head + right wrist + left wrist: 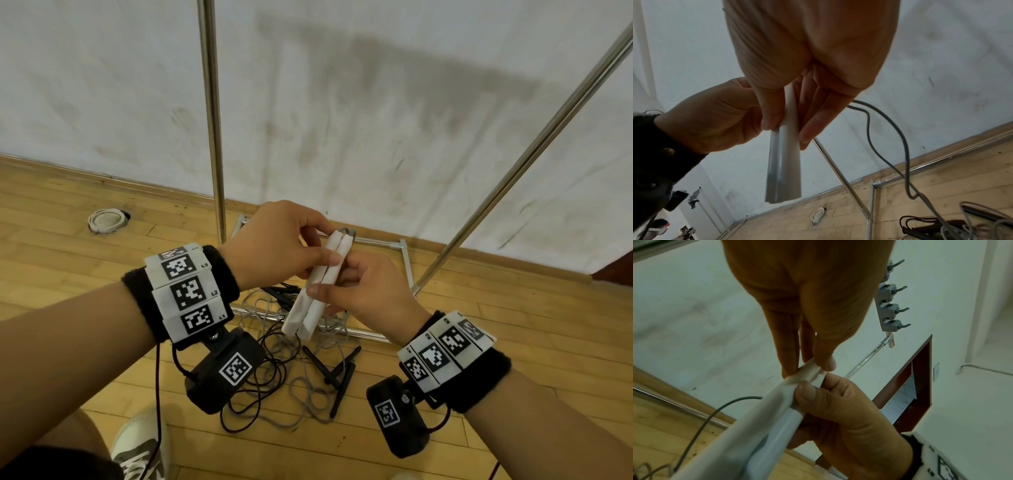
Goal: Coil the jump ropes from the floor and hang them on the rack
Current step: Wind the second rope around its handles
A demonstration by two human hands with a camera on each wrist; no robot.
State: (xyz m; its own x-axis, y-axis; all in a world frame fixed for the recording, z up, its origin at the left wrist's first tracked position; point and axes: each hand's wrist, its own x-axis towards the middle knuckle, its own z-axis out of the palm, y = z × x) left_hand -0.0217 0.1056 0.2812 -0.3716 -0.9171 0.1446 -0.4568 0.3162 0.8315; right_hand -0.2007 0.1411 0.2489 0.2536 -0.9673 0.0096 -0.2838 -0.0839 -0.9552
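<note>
Two white jump-rope handles are held side by side, slanting down to the left, above the floor. My left hand pinches their upper ends between thumb and fingers. My right hand grips their middle, thumb across the front. In the left wrist view the handles run under both thumbs. Their grey rope leaves the top ends and hangs down to the floor. A tangle of grey and dark ropes with black handles lies below my hands.
The metal rack stands in front: an upright pole, a slanted pole and a base bar against the white wall. Grey hooks sit high on the rack. A round floor cover lies left; my shoe is at the bottom.
</note>
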